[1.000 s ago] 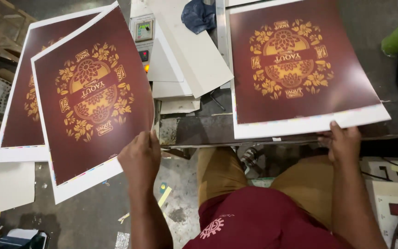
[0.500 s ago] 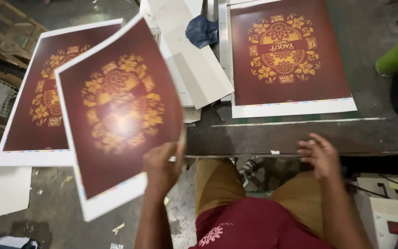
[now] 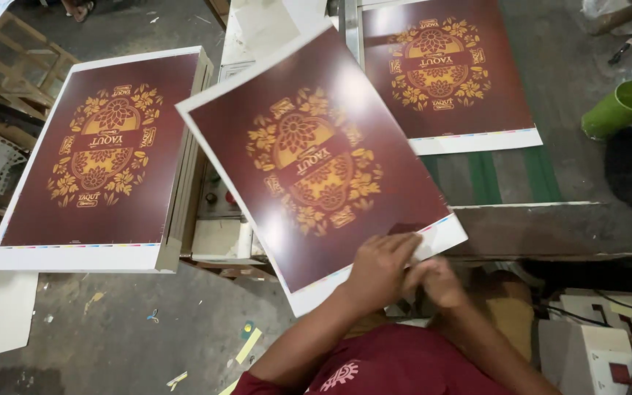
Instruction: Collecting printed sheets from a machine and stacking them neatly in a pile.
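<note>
Both your hands, left hand (image 3: 378, 272) and right hand (image 3: 439, 281), pinch the near edge of the maroon printed sheet (image 3: 316, 157), held tilted in the air between the left stack (image 3: 104, 153) and the worktop (image 3: 572, 219). Gripped only there, it could sag, crease or slip.

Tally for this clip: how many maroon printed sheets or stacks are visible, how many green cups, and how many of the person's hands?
Maroon printed sheets or stacks: 3 – held sheet, stack on the left, sheet on the table
Green cup: 1
Hands: 2 – left hand, right hand, both at the held sheet's lower edge
Total: 6
</note>
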